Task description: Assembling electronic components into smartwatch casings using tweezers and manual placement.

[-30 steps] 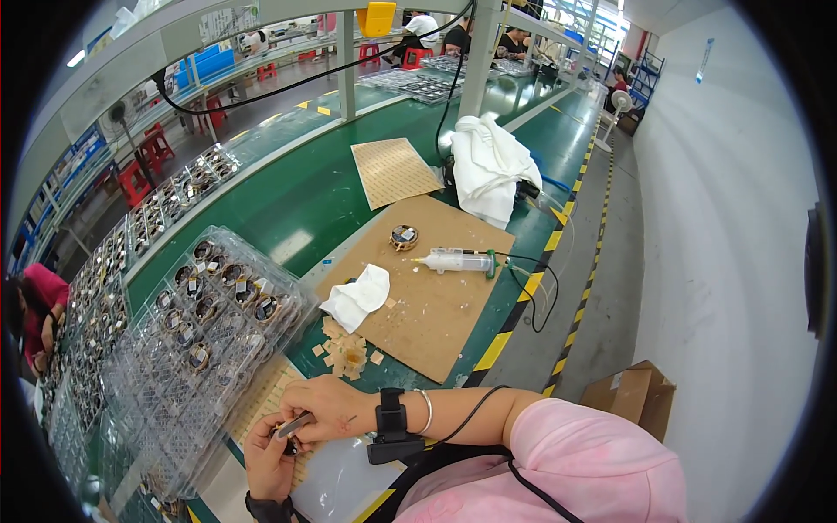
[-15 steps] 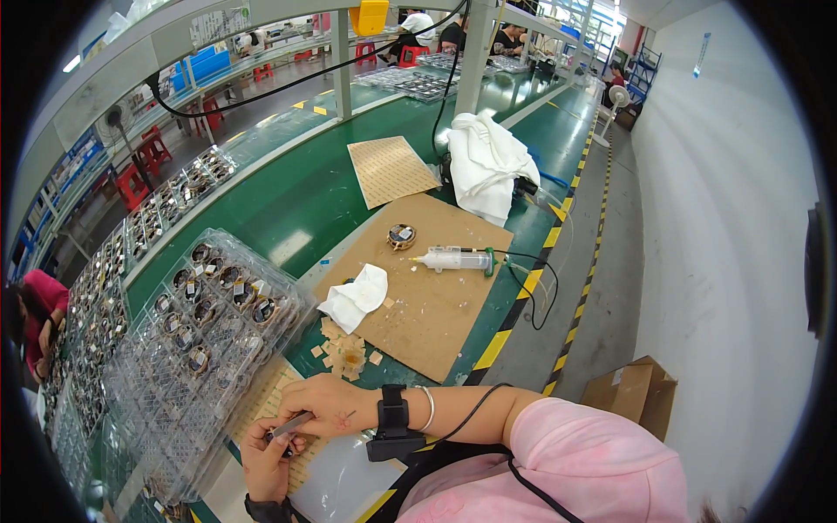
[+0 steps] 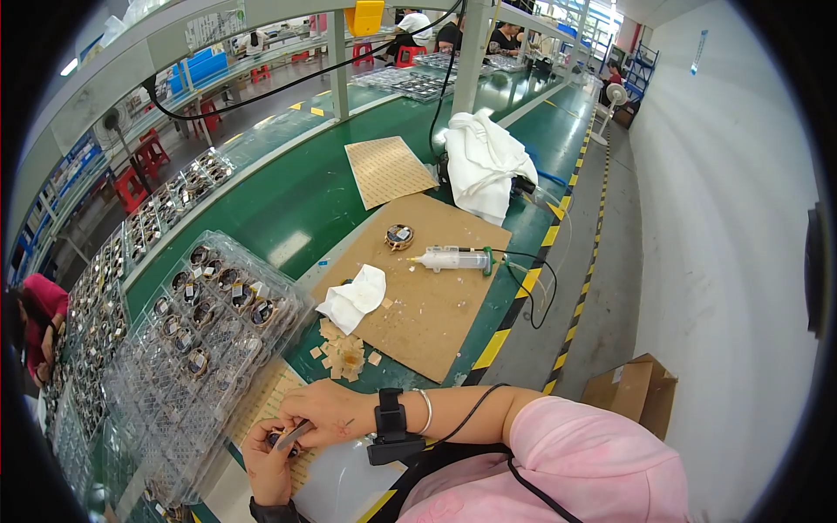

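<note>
Near the lower edge, my left hand is closed round a small, dark round part, mostly covered by fingers. My right hand comes over from the right and grips slim grey metal tweezers, their tip down against the round part. Under both hands lies a sheet of tan backing paper with printed rows, beside a translucent white sheet. Left of my hands, a stack of clear plastic trays holds several round parts with coppery rims.
A brown board carries a round part, a glue syringe with a hose, and a crumpled white cloth. Small tan squares lie nearby. Farther off are another tan sheet and a white cloth bundle. A co-worker is at left.
The tweezers have turned slightly and their tip sits lower on the round part. My left fingers have shifted a little, showing more of it.
</note>
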Demonstrator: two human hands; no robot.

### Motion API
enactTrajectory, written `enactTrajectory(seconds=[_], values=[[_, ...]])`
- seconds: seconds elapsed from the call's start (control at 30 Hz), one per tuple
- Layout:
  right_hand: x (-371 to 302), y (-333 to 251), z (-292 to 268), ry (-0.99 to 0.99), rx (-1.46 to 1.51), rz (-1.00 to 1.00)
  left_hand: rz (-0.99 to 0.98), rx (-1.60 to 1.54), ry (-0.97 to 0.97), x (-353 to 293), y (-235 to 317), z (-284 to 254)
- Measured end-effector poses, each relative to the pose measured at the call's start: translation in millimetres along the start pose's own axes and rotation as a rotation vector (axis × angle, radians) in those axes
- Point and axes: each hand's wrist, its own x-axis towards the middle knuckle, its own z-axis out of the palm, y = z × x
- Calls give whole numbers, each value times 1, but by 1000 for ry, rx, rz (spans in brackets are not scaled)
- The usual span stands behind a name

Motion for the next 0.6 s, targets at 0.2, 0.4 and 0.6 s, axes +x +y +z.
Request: enactTrajectory(seconds=[0.2,0.4,0.6], values=[[-2,0,9,155,16,-98,3,45,15,-3,5,2],[-2,-8,15,111,116,-18,38,22,59,-9,8,-3],[-8,-15,-16,135,190,41,167,-32,192,8,16,-10]])
